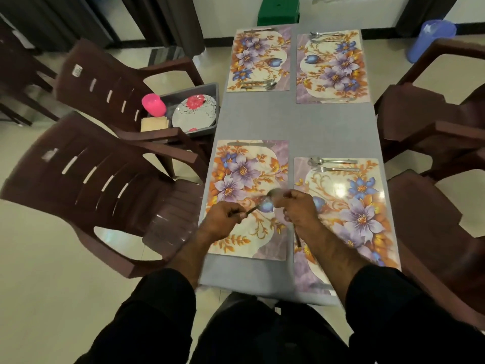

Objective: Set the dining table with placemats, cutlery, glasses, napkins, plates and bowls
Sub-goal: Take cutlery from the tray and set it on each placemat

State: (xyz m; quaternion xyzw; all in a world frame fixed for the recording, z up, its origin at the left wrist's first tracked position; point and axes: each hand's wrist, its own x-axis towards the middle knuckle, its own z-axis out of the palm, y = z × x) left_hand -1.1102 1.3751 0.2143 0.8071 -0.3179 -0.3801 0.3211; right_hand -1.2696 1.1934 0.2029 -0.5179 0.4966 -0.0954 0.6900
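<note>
- Over the near-left placemat (246, 198), your two hands meet above its floral print, both forearms reaching in from dark sleeves.
- Your left hand (221, 219) is curled round the handle of a spoon (265, 204), knuckles up, wrist bent toward the mat's middle.
- That spoon is blurred; its long axis runs slantwise, handle toward the mat's near-left corner, bowl toward its right edge, just off your right hand.
- Your right hand (299, 208) is curled too, gripping a dark-handled piece of cutlery (297, 237); the handle hangs out below your palm, toward the mat's near-right corner. You cannot tell what kind of piece it is.
- A knife (249, 144) lies along the mat's far edge, long axis parallel to that edge.
- Right of the mat, the near-right placemat (367, 206) carries a spoon and fork (333, 165) side by side at its far end.
- Left of the mat and farther off, a grey tub (214, 88) on a brown chair (126, 82) holds a flowered plate (194, 114), a pink cup (154, 104) and cream napkins (154, 123).
</note>
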